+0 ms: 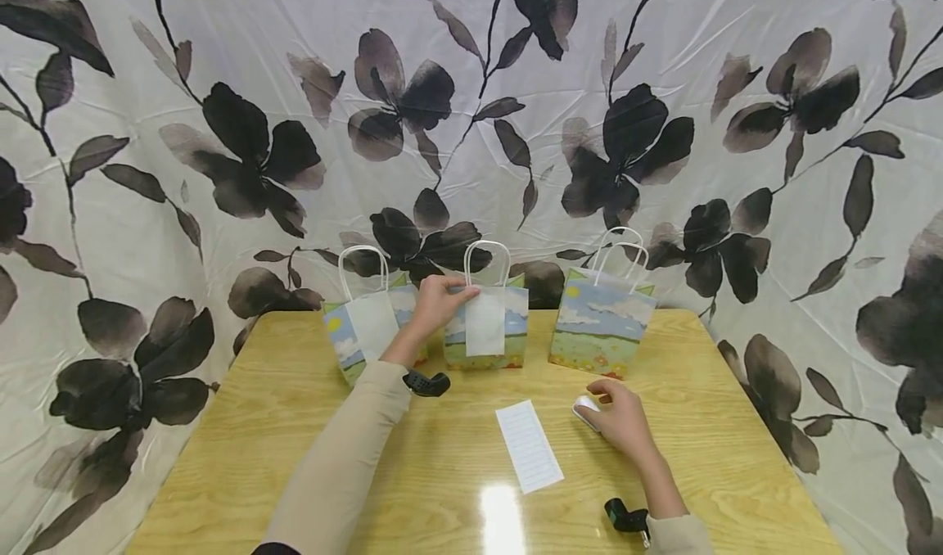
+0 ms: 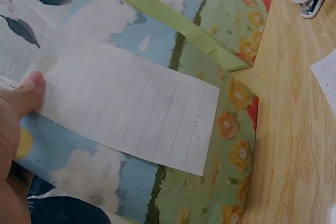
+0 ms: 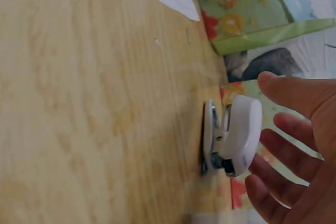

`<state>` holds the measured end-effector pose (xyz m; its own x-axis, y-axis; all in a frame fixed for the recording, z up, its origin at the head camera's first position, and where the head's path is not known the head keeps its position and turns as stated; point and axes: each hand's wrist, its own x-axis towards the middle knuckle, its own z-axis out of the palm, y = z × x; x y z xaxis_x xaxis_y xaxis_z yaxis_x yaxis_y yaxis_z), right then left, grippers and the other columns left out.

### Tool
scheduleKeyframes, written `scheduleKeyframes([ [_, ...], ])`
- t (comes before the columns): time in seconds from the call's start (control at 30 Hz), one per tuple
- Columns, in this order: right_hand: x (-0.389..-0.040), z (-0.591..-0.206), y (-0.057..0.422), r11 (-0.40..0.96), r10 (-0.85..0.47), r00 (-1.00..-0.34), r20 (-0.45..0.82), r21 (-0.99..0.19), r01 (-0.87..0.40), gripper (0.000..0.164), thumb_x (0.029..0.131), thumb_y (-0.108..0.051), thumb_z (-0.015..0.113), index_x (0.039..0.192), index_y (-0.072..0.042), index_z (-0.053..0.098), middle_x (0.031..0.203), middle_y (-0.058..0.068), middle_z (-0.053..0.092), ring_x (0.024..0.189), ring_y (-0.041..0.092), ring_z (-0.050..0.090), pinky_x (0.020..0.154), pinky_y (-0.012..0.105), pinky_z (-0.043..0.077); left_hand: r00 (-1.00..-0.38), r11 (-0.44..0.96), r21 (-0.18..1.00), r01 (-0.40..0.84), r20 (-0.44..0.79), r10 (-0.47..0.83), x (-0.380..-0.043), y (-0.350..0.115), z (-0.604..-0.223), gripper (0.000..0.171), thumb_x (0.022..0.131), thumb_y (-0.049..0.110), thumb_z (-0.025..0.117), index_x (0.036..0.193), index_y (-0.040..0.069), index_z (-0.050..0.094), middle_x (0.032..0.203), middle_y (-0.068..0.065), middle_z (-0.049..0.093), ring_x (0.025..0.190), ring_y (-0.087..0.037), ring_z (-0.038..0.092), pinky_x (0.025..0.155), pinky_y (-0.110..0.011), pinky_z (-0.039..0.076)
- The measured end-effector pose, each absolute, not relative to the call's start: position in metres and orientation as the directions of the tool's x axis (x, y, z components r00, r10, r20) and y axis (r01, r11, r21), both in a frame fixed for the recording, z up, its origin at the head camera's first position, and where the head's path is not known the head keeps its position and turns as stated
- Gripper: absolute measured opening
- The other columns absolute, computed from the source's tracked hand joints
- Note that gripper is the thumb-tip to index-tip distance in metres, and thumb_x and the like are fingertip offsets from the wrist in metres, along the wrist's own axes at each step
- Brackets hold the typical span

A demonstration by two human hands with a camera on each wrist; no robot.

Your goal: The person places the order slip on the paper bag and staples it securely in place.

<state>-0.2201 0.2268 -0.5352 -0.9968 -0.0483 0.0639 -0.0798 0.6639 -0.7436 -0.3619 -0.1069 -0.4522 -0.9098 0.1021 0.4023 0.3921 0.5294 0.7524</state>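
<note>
**Checklist slip held to the middle gift bag, mini stapler beside slack fingers**

The left hand pinches the checklist slip at its top edge, thumb lying on the paper near the rim of the middle gift bag; the fingers behind are hidden. The slip hangs down the painted front, below the white twisted handle.

The right hand is around the white mini stapler, which stands on its base on the wooden table in front of the right gift bag. Its fingers are spread and loosely bent, the thumb well off the casing; whether a fingertip touches it is hard to tell.

A loose ruled sheet lies on the table just left of the stapler, and the left gift bag bears another white slip.

The stapler looks light, hard and rather smooth, best taken by the sides of its rounded top, clear of the gap between top and base. The slip should be thin and quick to crease, so a flat pinch at the edge suits it. The bag is probably light, with walls that give; its rim or handle offers the surest hold.
</note>
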Motion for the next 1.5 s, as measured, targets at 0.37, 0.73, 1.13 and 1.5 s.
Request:
scheduleKeyframes([
  [0.37, -0.224, -0.545, 0.229, 0.709, 0.021, -0.999, 0.033, -0.705, -0.008, 0.03, 0.085, -0.02, 0.077, 0.105, 0.0, 0.07, 0.095, 0.011, 0.069, 0.083, 0.024, 0.065, 0.071, 0.042, 0.052, -0.918, 0.531, 0.76, 0.375, 0.382, 0.101, -0.372, -0.106, -0.442, 0.029, 0.085, 0.029, 0.077, 0.1, 0.005, 0.078, 0.098, -0.01, 0.073, 0.087, -0.023, 0.067, 0.072, -0.038, 0.052],
  [0.73, -0.235, -0.547, 0.225, 0.689, -0.009, -1.0, 0.003, -0.725, -0.008, 0.032, 0.086, -0.02, 0.076, 0.105, 0.002, 0.064, 0.095, 0.012, 0.066, 0.082, 0.023, 0.061, 0.069, 0.039, 0.051, -0.921, 0.513, 0.773, 0.373, 0.375, 0.103, -0.373, -0.109, -0.439, 0.032, 0.086, 0.029, 0.077, 0.102, 0.002, 0.077, 0.101, -0.011, 0.072, 0.091, -0.024, 0.067, 0.074, -0.038, 0.053],
  [1.13, -0.261, -0.516, 0.194, 0.309, -0.273, -0.95, -0.152, -0.949, 0.063, 0.045, 0.102, -0.023, 0.054, 0.132, 0.003, 0.033, 0.122, 0.024, 0.04, 0.08, 0.029, 0.047, 0.062, 0.037, 0.044, -0.926, 0.519, 0.776, 0.36, 0.366, 0.095, -0.373, -0.113, -0.441, 0.029, 0.086, 0.031, 0.077, 0.098, 0.005, 0.078, 0.097, -0.009, 0.073, 0.069, -0.018, 0.061, 0.06, -0.029, 0.045],
  [1.5, -0.282, -0.474, 0.15, 0.097, -0.317, -0.947, -0.047, -0.995, 0.017, 0.044, 0.106, -0.029, 0.042, 0.135, 0.004, 0.042, 0.097, 0.015, 0.045, 0.069, 0.018, 0.04, 0.058, 0.026, 0.035, -0.91, 0.499, 0.767, 0.403, 0.396, 0.126, -0.364, -0.109, -0.45, 0.021, 0.087, 0.029, 0.075, 0.085, 0.009, 0.079, 0.077, -0.002, 0.072, 0.044, -0.009, 0.032, 0.048, -0.026, 0.029],
])
